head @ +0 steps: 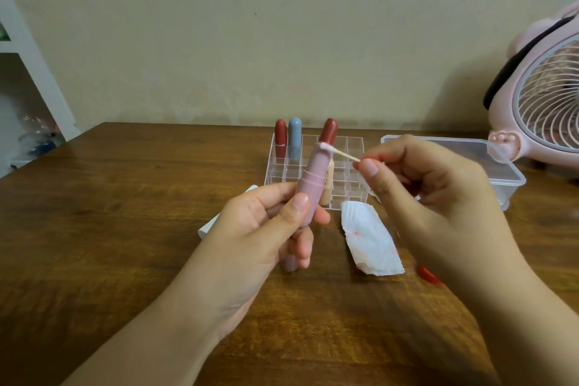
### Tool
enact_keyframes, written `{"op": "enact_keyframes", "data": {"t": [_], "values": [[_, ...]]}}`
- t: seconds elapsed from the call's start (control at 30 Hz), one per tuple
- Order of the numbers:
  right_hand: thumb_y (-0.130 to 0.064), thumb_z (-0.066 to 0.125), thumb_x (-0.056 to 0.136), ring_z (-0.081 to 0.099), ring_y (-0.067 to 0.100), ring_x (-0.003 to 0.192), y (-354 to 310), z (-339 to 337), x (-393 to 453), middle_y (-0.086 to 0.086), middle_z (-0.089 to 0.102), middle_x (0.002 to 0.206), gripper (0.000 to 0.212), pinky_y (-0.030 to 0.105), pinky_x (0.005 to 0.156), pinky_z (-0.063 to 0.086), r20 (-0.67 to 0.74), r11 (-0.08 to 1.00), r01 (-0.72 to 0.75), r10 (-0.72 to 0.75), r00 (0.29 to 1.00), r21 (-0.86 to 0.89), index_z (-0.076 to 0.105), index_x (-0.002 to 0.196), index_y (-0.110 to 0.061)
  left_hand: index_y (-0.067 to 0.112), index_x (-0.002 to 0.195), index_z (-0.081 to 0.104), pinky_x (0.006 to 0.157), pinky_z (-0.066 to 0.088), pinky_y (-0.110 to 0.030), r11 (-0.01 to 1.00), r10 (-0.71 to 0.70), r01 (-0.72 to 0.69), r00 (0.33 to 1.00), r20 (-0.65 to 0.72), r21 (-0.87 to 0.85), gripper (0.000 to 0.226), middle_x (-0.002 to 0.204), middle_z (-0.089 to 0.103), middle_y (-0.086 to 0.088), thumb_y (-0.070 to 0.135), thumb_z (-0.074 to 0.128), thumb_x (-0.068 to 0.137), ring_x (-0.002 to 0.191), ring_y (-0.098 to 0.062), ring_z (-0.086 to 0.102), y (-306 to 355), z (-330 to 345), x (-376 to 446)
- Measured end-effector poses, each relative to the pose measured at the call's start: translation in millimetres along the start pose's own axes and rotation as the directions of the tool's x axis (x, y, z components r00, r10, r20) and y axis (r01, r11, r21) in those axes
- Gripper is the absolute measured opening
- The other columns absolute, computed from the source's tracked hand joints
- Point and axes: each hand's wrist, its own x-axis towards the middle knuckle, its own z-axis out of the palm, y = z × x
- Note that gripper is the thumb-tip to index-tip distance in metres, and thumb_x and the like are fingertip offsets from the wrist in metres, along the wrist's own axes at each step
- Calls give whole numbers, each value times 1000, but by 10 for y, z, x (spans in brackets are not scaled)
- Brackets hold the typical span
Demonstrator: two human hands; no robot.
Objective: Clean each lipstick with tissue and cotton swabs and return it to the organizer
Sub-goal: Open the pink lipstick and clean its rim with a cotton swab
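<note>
On the brown table, left to right:
Left hand: fingers wrapped round pink lipstick, held up, a bit tilted.
Clear organizer: red, blue, red lipsticks standing in back slots.
Right hand: pinching cotton swab, tip touching lipstick top.
Tissue: flat, red smudges.
Clear box: lid on.
</note>
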Motion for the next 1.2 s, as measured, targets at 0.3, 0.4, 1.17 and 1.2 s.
{"op": "enact_keyframes", "data": {"t": [0.3, 0.4, 1.17, 1.2], "values": [[-29, 57, 84, 48, 14, 56, -4, 38, -18, -4, 53, 55, 14, 14, 50, 36, 55, 996, 70, -67, 996, -52, 64, 77, -19, 18, 86, 73, 58, 41, -38, 1000, 3, -3, 999, -49, 9, 20, 70, 62, -9, 37, 69, 78, 50, -11, 50, -10, 7, 9], [-27, 57, 85, 47, 14, 56, -2, 17, -20, -1, 53, 55, 13, 18, 49, 36, -22, 998, 54, -54, 998, -40, 63, 78, -18, 15, 87, 71, 58, 42, -39, 1000, 28, -28, 997, -69, 7, 20, 69, 64, -6, 34, 69, 79, 50, -12, 50, -10, 20, 8], [-28, 58, 86, 50, 17, 57, -18, 24, -15, -1, 58, 70, 10, 23, 49, 40, -2, 995, 3, -3, 1000, 98, 61, 80, -22, 15, 83, 71, 56, 35, -36, 999, 29, -28, 999, 36, -36, 21, 64, 57, -8, 32, 58, 81, 50, -12, 47, 18, 8, -19], [-28, 58, 86, 51, 17, 57, -19, 18, -13, -2, 59, 71, 9, 24, 49, 41, -19, 996, 2, 0, 1000, 92, 61, 80, -22, 14, 83, 71, 56, 35, -36, 999, 30, -28, 999, 38, -40, 21, 62, 57, -6, 31, 58, 82, 49, -12, 47, 17, 9, -21]]}}
